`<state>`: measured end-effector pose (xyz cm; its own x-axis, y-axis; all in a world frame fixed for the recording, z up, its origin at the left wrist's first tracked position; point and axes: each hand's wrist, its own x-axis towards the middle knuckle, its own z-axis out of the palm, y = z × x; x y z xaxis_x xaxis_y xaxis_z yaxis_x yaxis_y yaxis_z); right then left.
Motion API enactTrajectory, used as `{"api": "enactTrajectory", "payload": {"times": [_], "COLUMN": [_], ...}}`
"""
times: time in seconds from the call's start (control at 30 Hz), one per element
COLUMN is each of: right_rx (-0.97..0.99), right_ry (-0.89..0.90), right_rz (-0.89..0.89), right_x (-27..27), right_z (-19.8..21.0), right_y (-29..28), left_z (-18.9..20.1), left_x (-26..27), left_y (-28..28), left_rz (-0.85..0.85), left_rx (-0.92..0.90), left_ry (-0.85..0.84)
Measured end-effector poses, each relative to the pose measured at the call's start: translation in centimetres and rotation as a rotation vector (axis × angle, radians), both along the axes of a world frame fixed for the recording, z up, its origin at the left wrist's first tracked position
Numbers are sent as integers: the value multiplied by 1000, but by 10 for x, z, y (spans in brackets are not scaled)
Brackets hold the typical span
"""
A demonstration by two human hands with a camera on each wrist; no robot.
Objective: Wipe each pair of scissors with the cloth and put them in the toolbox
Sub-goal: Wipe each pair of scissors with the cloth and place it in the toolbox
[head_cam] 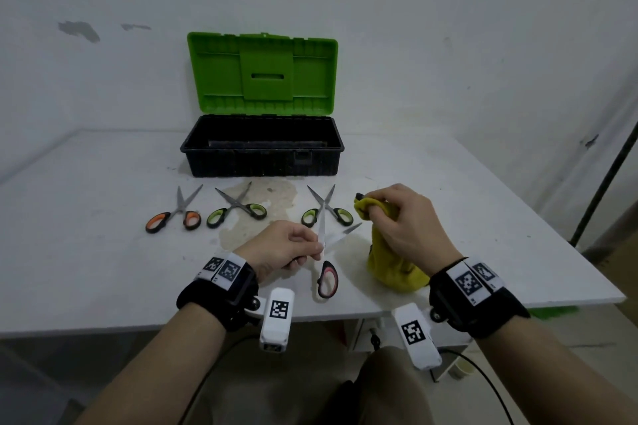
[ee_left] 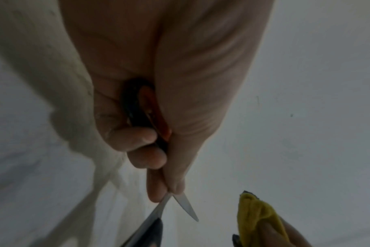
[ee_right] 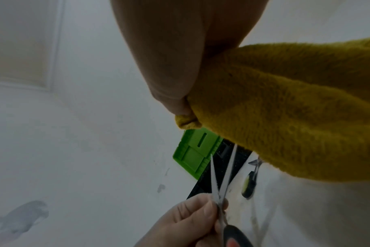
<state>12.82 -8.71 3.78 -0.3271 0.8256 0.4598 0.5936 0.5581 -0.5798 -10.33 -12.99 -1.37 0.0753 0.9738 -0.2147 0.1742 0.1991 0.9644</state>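
My left hand [head_cam: 309, 250] pinches red-and-black scissors [head_cam: 328, 278] near the pivot, above the table's front. Their blades [head_cam: 340, 235] are spread and point away from me; one handle loop hangs free below. The left wrist view shows the other handle [ee_left: 146, 113] tucked in my palm. My right hand [head_cam: 378, 212] grips a bunched yellow cloth [head_cam: 393, 269] just right of the blades, apart from them. The black toolbox [head_cam: 262, 162] stands open behind, its green lid [head_cam: 262, 72] upright. In the right wrist view the cloth [ee_right: 285, 108] fills the right side, with the spread blades [ee_right: 222, 180] below it.
Three more scissors lie in a row in front of the toolbox: an orange-handled pair [head_cam: 174, 217], a green-handled pair [head_cam: 238, 210] and another green-handled pair [head_cam: 326, 212]. A stain [head_cam: 262, 203] marks the white table [head_cam: 86, 235]. The wall stands close behind.
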Motion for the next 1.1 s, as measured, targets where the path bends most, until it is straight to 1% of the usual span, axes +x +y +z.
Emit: {"api": "enactTrajectory", "payload": {"times": [0.1, 0.17, 0.23, 0.3, 0.4, 0.47, 0.67, 0.73, 0.83, 0.9, 0.93, 0.97, 1.03, 1.1], "right_rx": [11, 20, 61, 106, 176, 210, 283, 218, 93, 125, 142, 153, 167, 167], "right_ry": [-73, -175, -279, -338, -344, -350, -411, -361, -223, -151, -146, -173, -311, -416], "right_rz": [70, 113, 170, 232, 280, 288, 222, 141, -30, -45, -4, 61, 167, 186], "right_x": [-3, -10, -18, -24, -25, -24, -26, -27, -25, -22, -20, -20, -23, -26], "right_z": [3, 2, -2, -7, -16, -21, -31, -28, -20, -17, -15, -15, -17, -22], "right_y": [-4, -7, -11, -15, -20, -22, -22, -14, 4, 4, -1, -8, -24, -30], "left_z": [3, 6, 8, 9, 10, 10, 6, 4, 0, -2, -1, 0, 2, 3], "left_x": [-2, -1, 1, 3, 2, 2, 4, 5, 9, 10, 10, 9, 7, 8], "left_y": [-1, -1, -1, 0, 0, -1, -2, -3, -3, -2, -1, -1, 0, 1], "left_rz": [-46, -69, -86, -98, -97, -94, -129, -145, -134, -98, -83, -75, -90, -111], "left_rx": [58, 86, 99, 110, 141, 144, 135, 121, 92, 84, 84, 85, 93, 107], "left_ry": [65, 95, 102, 95, 104, 81, 79, 79, 49, 26, 14, -3, -29, -18]}}
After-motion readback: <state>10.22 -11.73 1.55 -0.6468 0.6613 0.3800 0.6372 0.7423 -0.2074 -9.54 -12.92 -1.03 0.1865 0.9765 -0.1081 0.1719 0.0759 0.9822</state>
